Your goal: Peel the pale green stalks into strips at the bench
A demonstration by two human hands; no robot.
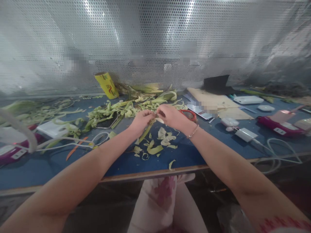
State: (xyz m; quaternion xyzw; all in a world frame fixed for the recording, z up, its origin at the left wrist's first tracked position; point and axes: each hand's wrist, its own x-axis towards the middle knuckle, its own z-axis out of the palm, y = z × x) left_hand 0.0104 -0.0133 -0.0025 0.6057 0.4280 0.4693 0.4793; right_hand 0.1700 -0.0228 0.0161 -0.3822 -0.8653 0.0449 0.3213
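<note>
My left hand point(142, 121) and my right hand point(170, 117) meet above the middle of the blue table, fingers pinched close together. Between the fingertips is a pale green plant stalk point(146, 131), whose lower end slants down to the left below my left hand. Its upper part is hidden by the fingers. A whitish flap point(159, 120) shows under my right fingers. Below the hands lie pale peeled scraps point(155, 149) on the tabletop. Just behind them spreads a heap of green leafy stalks point(131, 109).
A yellow tube-shaped pack point(107, 84) leans at the back. On the right are a phone point(199, 112), brown card sheets point(213, 98), a white charger point(246, 134) with its cable, and a purple device point(279, 125). Cables and an orange strip point(76, 148) lie left. A perforated metal panel point(155, 38) stands behind.
</note>
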